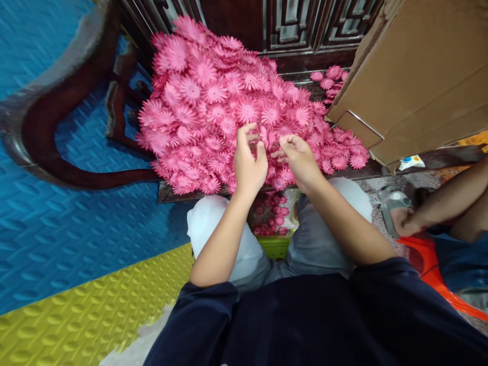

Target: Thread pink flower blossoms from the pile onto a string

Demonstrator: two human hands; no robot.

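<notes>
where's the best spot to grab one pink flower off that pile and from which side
Pinch a top-layer pink flower by its thin petal rim, coming from above on the near edge, probably. The flowers lie flat and overlapping on the pile, so only their edges stick up.

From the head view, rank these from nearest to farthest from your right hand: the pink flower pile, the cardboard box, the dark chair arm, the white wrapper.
1. Pink flower pile: under the right hand, touching.
2. White wrapper: right, on the ledge.
3. Cardboard box: upper right, much like the wrapper; too close to call.
4. Chair arm: far left.
</notes>
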